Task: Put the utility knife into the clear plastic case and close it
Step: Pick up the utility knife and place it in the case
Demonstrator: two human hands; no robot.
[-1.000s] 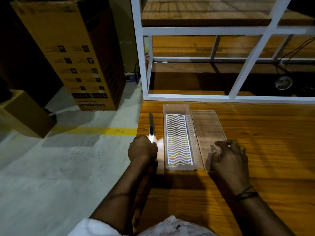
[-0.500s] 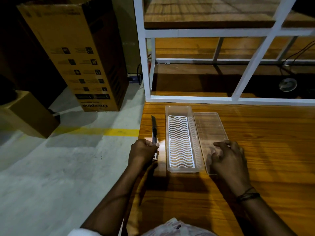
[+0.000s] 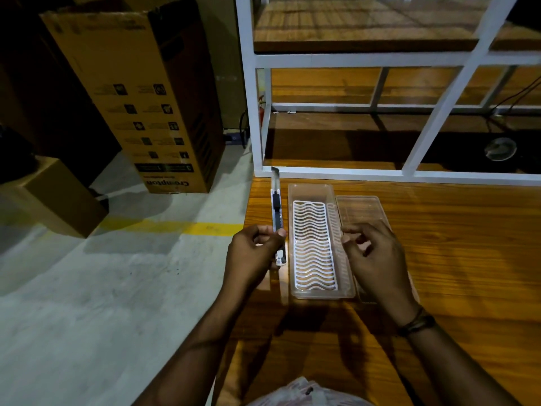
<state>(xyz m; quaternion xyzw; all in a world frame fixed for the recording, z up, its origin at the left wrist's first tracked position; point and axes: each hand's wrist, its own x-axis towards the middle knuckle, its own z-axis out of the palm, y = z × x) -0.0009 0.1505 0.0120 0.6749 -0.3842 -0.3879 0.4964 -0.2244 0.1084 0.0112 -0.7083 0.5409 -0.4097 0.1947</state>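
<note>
A wooden table (image 3: 439, 259) fills the right half of the view, with a white metal frame (image 3: 336, 172) standing along its far edge and bare concrete floor off its left side. On that floor a tall cardboard box (image 3: 140, 92) leans, printed with handling symbols, and a smaller cardboard box (image 3: 55, 197) sits further left. Near the table's left edge lies the clear plastic case (image 3: 314, 189), open, its base holding only a white insert (image 3: 313, 244) with wavy slots. The clear lid (image 3: 361, 208) lies flat, touching the base's right side. The right hand (image 3: 371, 256) hovers over the seam between base and lid, fingers loosely curled and holding nothing. The left hand (image 3: 253, 253) pinches the utility knife (image 3: 276, 212) near its lower end, thumb and fingers pressed together on the body. The knife is outside the case, just beside its left wall, pointing away from the person. A dark band (image 3: 415, 322) circles the right wrist.
</note>
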